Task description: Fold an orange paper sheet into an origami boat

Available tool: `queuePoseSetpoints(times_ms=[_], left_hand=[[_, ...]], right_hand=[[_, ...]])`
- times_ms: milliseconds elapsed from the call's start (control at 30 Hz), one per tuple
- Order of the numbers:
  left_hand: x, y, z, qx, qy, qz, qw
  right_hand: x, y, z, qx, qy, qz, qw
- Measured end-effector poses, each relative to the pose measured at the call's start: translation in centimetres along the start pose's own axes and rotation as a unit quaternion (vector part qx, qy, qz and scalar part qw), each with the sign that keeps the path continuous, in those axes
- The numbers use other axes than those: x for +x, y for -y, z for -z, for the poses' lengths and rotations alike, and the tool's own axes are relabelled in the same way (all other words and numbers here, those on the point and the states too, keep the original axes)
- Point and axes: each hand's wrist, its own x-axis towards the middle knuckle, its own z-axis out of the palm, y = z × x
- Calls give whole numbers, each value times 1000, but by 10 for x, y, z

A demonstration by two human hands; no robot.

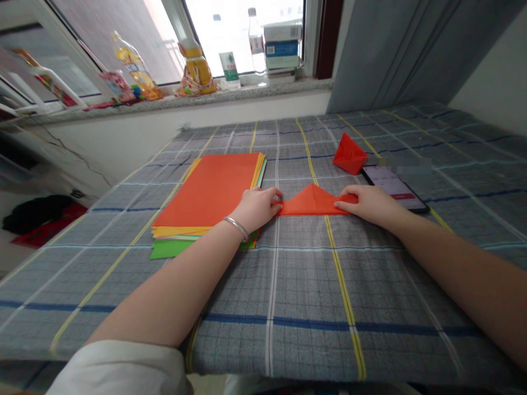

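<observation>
A folded orange-red sheet of paper (312, 202) lies on the checked cloth in front of me, with a peak in its middle and a flat strip along its near edge. My left hand (259, 206) pinches the strip's left end between thumb and fingers. At the right end, my right hand (362, 202) grips the paper the same way. Beyond my right hand stands a finished-looking folded red paper shape (349, 154) with pointed corners. Left of my left hand is a stack of coloured paper (212, 186), orange on top, with yellow and green edges showing below.
A phone (395, 188) with a lit screen lies beside the red shape, partly behind my right hand. The checked tablecloth (304, 291) covers the table. Bottles (135, 66), a tube (229, 68) and stacked boxes (282, 49) stand on the windowsill. A grey curtain (395, 49) hangs at the right.
</observation>
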Motion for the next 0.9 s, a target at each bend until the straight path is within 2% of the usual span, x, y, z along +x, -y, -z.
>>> queuePoseSetpoints(times_ms=[200, 300, 400, 467, 533, 633, 900], left_hand=[[-4, -4, 1, 42, -8, -8, 999], [-9, -11, -1, 78, -62, -24, 995], [-12, -21, -6, 54, -104, -121, 986], [-13, -28, -11, 18, -73, -222, 972], [-13, -33, -14, -7, -3, -285, 958], [-13, -37, -16, -20, 53, -297, 953], [-16, -35, -18, -11, 58, -280, 958]], right_hand=[[-1, 2, 2, -12, -9, 7, 1000], [-1, 3, 2, -14, -8, 3, 1000], [0, 2, 0, -12, -5, 2, 1000], [1, 0, -1, -11, -5, 6, 1000], [2, -1, -2, -12, -8, 10, 1000], [2, -2, -3, -11, -14, 13, 1000], [4, -7, 5, 27, -18, 0, 999]])
